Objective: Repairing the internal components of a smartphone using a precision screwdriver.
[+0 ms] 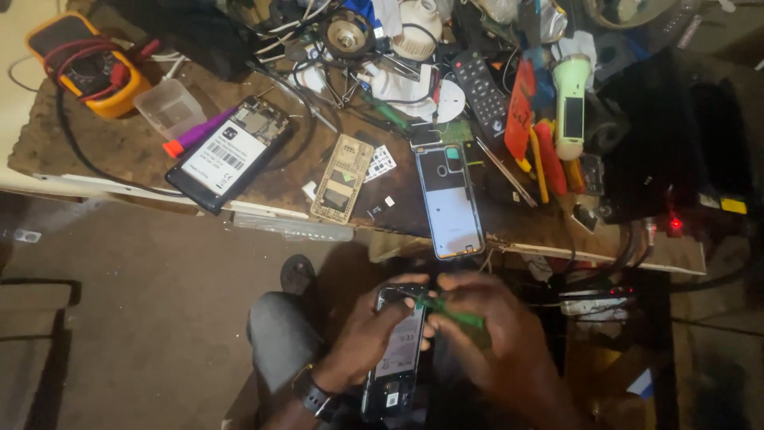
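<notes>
Looking down from the head camera, the left hand point(368, 338) gripped an opened phone point(395, 354) over the lap, below the workbench's point(95, 151) near edge, while the right hand point(485, 334) closed around a green screwdriver point(450, 314) whose tip met the phone's top end. Judging by this, internal screws were being worked; steady, exact tip placement seemed needed. On the bench's near edge lay a phone back cover point(450, 199) and another opened phone point(231, 151).

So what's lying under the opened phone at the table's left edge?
A purple pen-like tool with an orange tip pokes out from beneath the opened phone. Its other end is covered by the phone; the wooden table shows around it.
</notes>
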